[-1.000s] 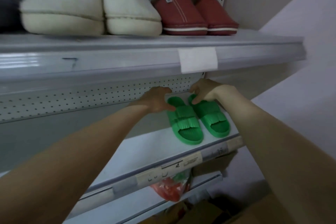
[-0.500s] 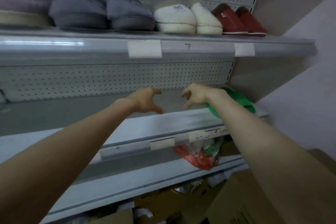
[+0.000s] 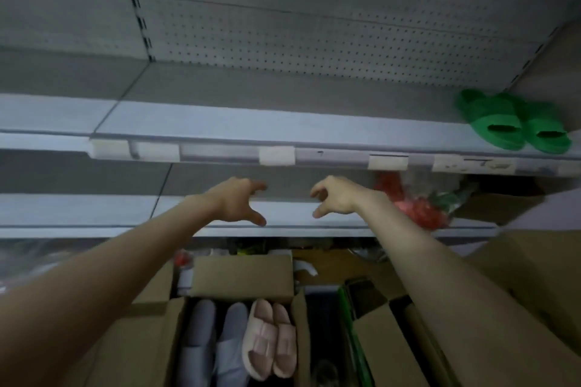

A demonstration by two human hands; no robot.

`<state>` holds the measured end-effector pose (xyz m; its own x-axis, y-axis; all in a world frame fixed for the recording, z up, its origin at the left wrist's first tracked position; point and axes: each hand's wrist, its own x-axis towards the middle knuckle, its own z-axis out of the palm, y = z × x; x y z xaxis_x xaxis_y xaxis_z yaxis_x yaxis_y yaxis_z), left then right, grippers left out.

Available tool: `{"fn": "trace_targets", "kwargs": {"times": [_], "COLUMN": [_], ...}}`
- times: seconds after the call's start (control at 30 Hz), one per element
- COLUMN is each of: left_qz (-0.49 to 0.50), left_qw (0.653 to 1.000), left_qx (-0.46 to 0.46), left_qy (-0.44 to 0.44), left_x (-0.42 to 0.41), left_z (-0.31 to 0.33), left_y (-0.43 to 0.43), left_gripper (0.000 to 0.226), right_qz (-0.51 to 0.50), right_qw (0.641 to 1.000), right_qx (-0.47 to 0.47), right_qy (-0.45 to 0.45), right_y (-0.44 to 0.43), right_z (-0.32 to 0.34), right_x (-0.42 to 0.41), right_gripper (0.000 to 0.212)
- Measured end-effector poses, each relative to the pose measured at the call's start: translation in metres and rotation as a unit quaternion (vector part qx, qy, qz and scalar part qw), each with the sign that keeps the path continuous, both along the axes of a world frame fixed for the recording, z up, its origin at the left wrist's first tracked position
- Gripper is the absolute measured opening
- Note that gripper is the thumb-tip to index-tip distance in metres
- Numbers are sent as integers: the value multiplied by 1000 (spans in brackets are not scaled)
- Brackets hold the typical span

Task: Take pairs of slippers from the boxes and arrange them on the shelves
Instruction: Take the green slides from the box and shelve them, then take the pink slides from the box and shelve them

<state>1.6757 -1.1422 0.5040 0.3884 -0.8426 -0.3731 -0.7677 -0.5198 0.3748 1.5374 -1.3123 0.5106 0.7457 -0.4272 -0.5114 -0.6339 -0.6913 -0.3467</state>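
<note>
Our left hand (image 3: 235,201) and right hand (image 3: 334,196) were both released, grasping nothing, above the open box (image 3: 242,278) with pink slippers (image 3: 270,338); green slippers (image 3: 512,122) stood on the shelf (image 3: 220,126).

Slippers (image 3: 512,122) on shelf (image 3: 283,126), right end.

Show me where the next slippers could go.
The shelf is bare left of the green slippers at its right end. The lower shelf is bare left of the red bag. The box below is crowded with slippers.
</note>
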Motion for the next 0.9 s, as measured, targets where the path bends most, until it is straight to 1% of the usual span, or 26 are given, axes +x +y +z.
{"fn": "trace_targets", "kwargs": {"times": [0.17,0.27,0.37,0.43,0.5,0.53,0.7,0.83,0.9], "left_qz": [19,33,43,55,68,74,96,83,80], "left_qw": [998,993,985,979,973,971,961,961,962], "left_qx": [61,100,142,161,176,183,191,194,189], "left_qy": [26,45,91,114,129,135,177,181,179], "left_x": [9,8,3,0,-4,-7,-19,-28,-33], "left_z": [-81,-133,-187,-225,-261,-278,-363,-427,-455], "left_y": [41,61,79,91,103,108,126,128,123], "left_gripper": [81,81,81,79,78,78,70,79,81], "right_qz": [5,14,22,20,13,13,12,9,-9], "right_qw": [999,996,993,990,988,987,984,985,984], "right_qx": [38,61,83,108,124,126,132,129,132], "right_qy": [38,59,80,91,95,97,117,118,120], "right_y": [34,52,68,79,91,96,116,115,110], "right_z": [-86,-138,-198,-241,-281,-300,-392,-454,-477], "right_x": [11,18,21,20,17,16,5,-7,-14], "right_gripper": [58,63,66,60,47,45,59,54,46]}}
